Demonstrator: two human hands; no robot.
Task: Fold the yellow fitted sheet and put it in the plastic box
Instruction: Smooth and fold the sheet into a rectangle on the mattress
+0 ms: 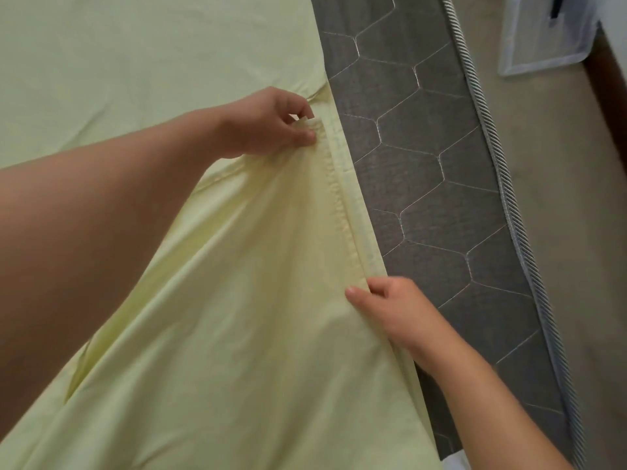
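The yellow fitted sheet (pixel 210 300) lies spread over the grey quilted mattress (pixel 441 184), filling the left and middle of the view. Its hemmed edge runs diagonally from upper middle to lower right. My left hand (pixel 271 125) pinches that edge at its far end, fingers closed on a bunched fold. My right hand (pixel 390 307) grips the same hem nearer to me, thumb on top of the cloth. The stretch of hem between both hands is pulled fairly straight. A translucent plastic box (pixel 543 35) stands on the floor at the top right, partly cut off.
The mattress's striped piped edge (pixel 509 198) runs along the right side. Beyond it is beige floor (pixel 583 232). A dark brown strip, perhaps furniture or a door, sits at the far right edge.
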